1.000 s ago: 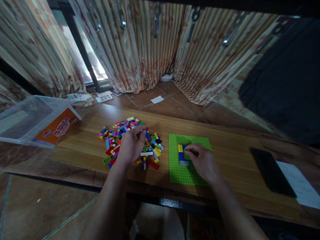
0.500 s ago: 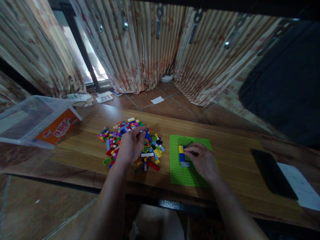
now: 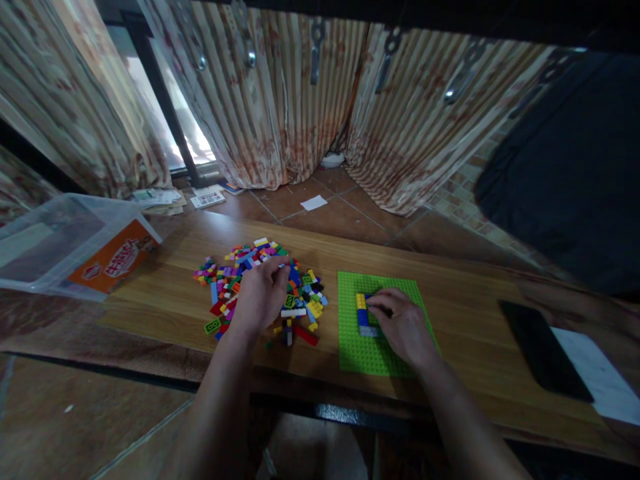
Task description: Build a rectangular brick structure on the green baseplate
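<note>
A pile of small coloured bricks (image 3: 235, 270) lies on the wooden table (image 3: 450, 293). My left hand (image 3: 260, 293) rests over the pile, fingers curled and pinching at bricks near its top edge. To the right lies a green baseplate (image 3: 360, 353) with a small yellow, blue and grey stack of bricks (image 3: 362, 313) on it. My right hand (image 3: 400, 323) lies on the baseplate, fingertips pinched on a piece at the stack; what it holds is too small to make out.
A clear plastic box with an orange label (image 3: 75, 247) lies on its side at the left end. A black phone (image 3: 543, 350) and a white sheet (image 3: 597, 373) lie at the right. Curtains (image 3: 300, 100) hang behind; papers lie on the tiled floor.
Both hands stay almost in place; the right fingers shift slightly on the stack and the left fingers work at the pile. The view has tilted a little.
</note>
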Motion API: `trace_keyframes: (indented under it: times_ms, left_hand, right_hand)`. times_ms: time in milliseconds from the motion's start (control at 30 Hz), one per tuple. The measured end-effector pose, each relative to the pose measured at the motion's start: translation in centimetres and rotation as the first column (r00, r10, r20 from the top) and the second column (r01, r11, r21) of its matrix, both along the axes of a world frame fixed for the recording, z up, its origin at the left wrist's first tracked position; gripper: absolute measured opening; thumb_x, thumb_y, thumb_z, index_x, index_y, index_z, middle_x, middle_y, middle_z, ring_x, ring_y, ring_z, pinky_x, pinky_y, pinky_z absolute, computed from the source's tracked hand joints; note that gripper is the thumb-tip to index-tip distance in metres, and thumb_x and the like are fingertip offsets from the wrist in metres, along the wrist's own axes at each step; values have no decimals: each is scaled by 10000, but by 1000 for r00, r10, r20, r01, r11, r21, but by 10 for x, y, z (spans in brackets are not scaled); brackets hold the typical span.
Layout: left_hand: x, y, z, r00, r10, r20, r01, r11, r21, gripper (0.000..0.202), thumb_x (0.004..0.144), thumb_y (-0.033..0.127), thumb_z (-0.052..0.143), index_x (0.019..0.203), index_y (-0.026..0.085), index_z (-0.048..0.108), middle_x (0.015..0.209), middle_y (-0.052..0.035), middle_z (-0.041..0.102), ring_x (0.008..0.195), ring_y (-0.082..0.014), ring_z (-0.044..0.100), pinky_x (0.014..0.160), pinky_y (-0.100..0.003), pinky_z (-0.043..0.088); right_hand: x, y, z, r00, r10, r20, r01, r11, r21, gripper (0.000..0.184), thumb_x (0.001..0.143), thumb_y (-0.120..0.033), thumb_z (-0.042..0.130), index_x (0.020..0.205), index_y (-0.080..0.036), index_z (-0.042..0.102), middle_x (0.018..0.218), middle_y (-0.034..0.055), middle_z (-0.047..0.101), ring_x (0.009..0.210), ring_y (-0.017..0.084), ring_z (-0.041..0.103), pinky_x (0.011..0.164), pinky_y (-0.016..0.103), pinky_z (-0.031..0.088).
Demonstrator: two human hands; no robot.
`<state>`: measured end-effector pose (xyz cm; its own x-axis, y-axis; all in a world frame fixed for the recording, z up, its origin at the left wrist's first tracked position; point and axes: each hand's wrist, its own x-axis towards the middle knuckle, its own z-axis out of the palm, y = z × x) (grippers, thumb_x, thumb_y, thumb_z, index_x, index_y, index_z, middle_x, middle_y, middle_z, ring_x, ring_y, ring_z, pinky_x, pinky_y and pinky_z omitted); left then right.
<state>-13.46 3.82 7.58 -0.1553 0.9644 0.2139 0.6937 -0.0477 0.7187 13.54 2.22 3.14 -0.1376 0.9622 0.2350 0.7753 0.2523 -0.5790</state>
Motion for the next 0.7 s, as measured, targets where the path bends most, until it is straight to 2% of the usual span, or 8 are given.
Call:
trace_keyframes:
  times_ms: [167,433,700]
  left_hand:
    - [0,0,0,999,-3,46,3,1000,-5,354,844,268,499,1097,137,710,706,-49,694,607,-171,601,606,-264,438]
    - [1,-1,0,999,6,41,-5,1000,-12,358,839,284,500,1089,141,714,613,-25,641,555,-164,555,562,-257,409]
    - [0,-1,-2,999,-13,43,13,1000,-5,358,840,291,496,1083,141,711,657,-31,661,578,-163,565,579,-252,424]
  right_hand:
    - [-3,-1,1,1000,1,28,-3,998,65,123,848,-194,580,802,-200,694,885,42,658,855,190,600,808,355,480]
    - [-5,-2,-8,998,-8,64,-2,988,157,179,872,-202,561,768,-201,706,862,52,658,822,187,608,769,334,495]
    - [-12,-16,-17,979,-40,198,2,982,188,324,889,-111,407,952,-174,719,1005,101,654,910,216,608,833,367,522]
